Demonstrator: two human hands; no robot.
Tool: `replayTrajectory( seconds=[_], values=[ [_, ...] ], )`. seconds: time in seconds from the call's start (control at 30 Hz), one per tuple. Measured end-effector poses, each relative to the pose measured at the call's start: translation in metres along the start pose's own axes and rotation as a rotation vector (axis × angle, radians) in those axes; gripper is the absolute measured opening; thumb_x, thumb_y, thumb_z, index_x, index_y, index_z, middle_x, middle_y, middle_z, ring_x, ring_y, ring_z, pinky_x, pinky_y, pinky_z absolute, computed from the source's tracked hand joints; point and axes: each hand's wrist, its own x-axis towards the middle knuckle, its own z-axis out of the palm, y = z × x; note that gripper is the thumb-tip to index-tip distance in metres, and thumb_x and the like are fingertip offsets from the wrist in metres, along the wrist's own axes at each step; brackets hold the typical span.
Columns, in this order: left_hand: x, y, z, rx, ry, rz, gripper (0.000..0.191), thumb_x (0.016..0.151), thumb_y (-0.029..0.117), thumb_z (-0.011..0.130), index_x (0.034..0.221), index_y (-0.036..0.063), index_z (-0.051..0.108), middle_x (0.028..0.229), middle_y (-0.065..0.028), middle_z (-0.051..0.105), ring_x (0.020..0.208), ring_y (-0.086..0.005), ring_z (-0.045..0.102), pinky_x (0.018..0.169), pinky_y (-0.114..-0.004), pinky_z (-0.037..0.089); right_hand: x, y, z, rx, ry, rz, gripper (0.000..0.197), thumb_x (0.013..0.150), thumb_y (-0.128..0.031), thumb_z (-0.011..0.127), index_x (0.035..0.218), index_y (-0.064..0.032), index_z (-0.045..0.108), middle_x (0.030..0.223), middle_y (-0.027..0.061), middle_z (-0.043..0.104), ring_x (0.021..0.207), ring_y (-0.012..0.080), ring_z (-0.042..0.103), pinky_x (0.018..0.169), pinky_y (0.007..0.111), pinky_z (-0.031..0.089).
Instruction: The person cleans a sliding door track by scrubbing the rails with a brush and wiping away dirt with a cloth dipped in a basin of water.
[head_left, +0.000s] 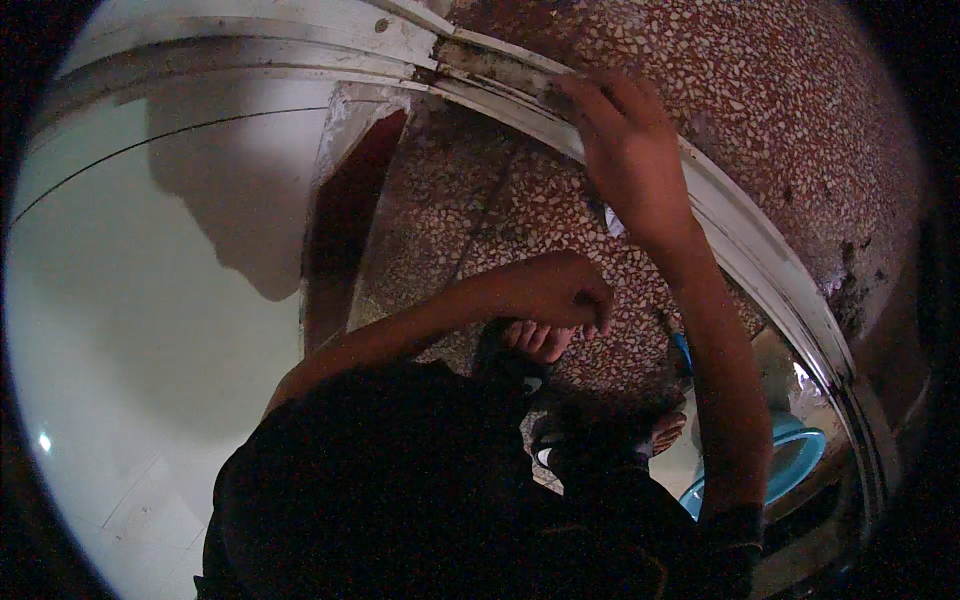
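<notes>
My right hand (634, 142) reaches up to a long pale metal track or frame (735, 202) that curves across the view. Its fingertips lie at the dirty inner channel of the frame; whether something small is between them cannot be told. My left hand (570, 292) hangs lower, above the speckled terrazzo floor (517, 210), with its fingers curled inward. The picture is too dark to show whether that hand holds anything. A small white scrap (614, 222) shows beside my right wrist.
A light blue plastic basin (806, 457) stands at the lower right, partly behind my right forearm. My bare toes (536, 339) show below my left hand. A smooth pale wall or panel (150, 300) fills the left side. More terrazzo (772, 97) lies beyond the frame.
</notes>
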Motion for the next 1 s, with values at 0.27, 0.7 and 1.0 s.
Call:
replayTrajectory(
  seconds=[0.27,0.7,1.0],
  values=[
    [-0.003,0.018,-0.014,-0.101,-0.011,-0.284,0.019,0.084,0.012,0.050,0.089,0.0035,0.066,0.079,-0.0101,0.068,0.053,-0.0145,0.063,0.056,-0.029,0.055,0.075,-0.028,0.058,0.040,0.121,-0.141,0.034,0.070,-0.001,0.061,0.104,-0.0064,0.060,0.102,0.0130,0.058,0.098,0.0331,0.055,0.085,0.042,0.047],
    [0.001,0.027,-0.018,0.129,0.238,-0.052,0.019,0.074,0.007,0.051,0.079,0.0054,0.069,0.071,-0.0071,0.068,0.066,-0.0156,0.065,0.062,-0.029,0.051,0.084,-0.046,0.071,-0.178,-0.034,-0.048,0.023,0.081,-0.016,0.053,0.101,-0.0142,0.064,0.101,0.0072,0.061,0.104,0.0259,0.057,0.088,0.041,0.047],
    [-0.007,0.013,-0.001,0.048,0.048,-0.127,0.019,0.072,0.008,0.052,0.080,0.0059,0.070,0.074,-0.0083,0.069,0.066,-0.0187,0.066,0.063,-0.030,0.052,0.053,-0.035,0.014,-0.326,-0.312,-0.022,0.028,0.069,0.002,0.060,0.095,-0.0087,0.061,0.099,0.0092,0.058,0.100,0.0294,0.056,0.084,0.041,0.049]
  ],
)
